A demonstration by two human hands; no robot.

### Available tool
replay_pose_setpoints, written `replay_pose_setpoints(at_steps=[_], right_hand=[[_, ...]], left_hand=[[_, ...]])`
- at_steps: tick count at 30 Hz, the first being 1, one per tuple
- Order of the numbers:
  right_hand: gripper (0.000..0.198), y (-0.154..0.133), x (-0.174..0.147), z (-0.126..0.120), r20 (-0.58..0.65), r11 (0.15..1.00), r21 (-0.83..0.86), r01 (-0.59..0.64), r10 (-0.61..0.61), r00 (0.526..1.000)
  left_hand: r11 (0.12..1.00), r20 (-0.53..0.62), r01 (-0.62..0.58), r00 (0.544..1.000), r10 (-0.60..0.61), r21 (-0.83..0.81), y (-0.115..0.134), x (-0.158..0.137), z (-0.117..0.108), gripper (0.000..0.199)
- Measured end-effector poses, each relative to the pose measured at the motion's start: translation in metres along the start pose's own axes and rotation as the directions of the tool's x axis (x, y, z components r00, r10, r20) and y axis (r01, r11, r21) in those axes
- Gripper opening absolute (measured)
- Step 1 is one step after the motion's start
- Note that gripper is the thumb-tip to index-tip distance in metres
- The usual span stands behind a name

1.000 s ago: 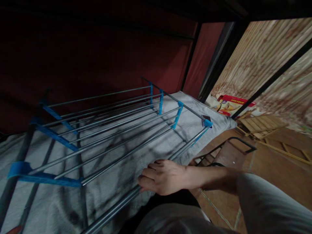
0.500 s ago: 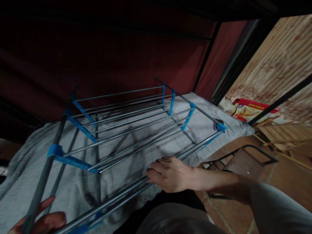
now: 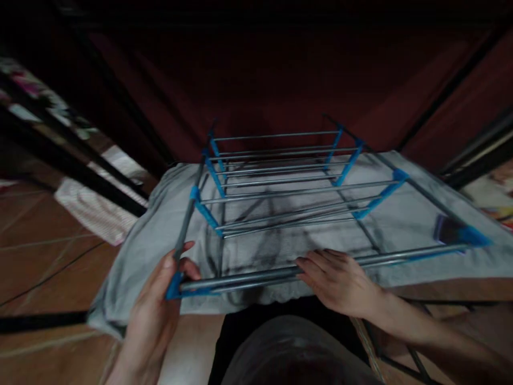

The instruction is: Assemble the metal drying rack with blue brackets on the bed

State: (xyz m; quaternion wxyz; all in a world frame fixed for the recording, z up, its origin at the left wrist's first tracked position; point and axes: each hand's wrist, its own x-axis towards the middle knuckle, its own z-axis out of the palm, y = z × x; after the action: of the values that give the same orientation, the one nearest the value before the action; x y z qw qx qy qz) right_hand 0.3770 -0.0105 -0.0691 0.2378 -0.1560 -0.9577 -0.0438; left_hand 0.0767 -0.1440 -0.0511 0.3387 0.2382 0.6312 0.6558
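Note:
A rack of grey metal tubes point(image 3: 308, 192) with blue plastic connectors lies on a pale grey cloth point(image 3: 256, 256). It looks like a shoe or drying rack. At its near left corner my left hand point(image 3: 150, 299) wraps round the side tube, just above a blue corner connector point(image 3: 173, 286). My right hand point(image 3: 340, 283) lies over the front pair of tubes, right of their middle, with its fingers curled across them. The undersides of the fingers are hidden. Near the right front corner, a dark phone-like object point(image 3: 445, 231) rests on the cloth, blurred.
Behind the cloth stands a dark red panel point(image 3: 272, 96). Dark frame bars point(image 3: 80, 174) cross on the left, with a striped cloth point(image 3: 96, 208) beyond them. Brown floor tiles point(image 3: 44, 251) show at left. Part of a dark chair-like frame point(image 3: 417, 358) is at lower right.
My view has swung left, so the rack appears farther right and more square-on. My left hand now shows fully at the near left corner. The right hand remains on the front tubes.

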Motion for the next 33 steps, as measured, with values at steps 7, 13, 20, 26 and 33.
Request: replay_pose_setpoints(at_steps=[7,13,20,26,33], right_hand=[[0.022,0.005,-0.006,0.005,0.007,0.997,0.022,0.08,-0.08,0.997],[0.025,0.006,-0.014,0.007,0.01,0.995,0.012,0.1,-0.1,0.995],[0.026,0.006,-0.016,0.008,0.03,0.997,0.02,0.081,-0.081,0.996],[0.025,0.006,-0.013,0.005,0.041,0.996,0.045,0.073,-0.074,0.996],[0.026,0.007,-0.013,0.003,0.049,0.992,0.076,0.104,-0.108,0.993]], left_hand=[[0.998,0.05,0.007,0.999,-0.004,-0.057,-0.003,-0.004,0.002,0.05],[0.995,0.073,0.018,0.997,-0.011,-0.1,-0.003,-0.007,0.002,0.048],[0.993,0.073,0.02,0.997,-0.011,-0.115,-0.002,-0.007,0.004,0.048],[0.994,0.068,0.007,0.998,0.0,-0.112,-0.004,-0.007,0.003,0.047],[0.994,0.07,-0.013,0.997,0.02,-0.106,-0.003,-0.006,0.005,0.049]])
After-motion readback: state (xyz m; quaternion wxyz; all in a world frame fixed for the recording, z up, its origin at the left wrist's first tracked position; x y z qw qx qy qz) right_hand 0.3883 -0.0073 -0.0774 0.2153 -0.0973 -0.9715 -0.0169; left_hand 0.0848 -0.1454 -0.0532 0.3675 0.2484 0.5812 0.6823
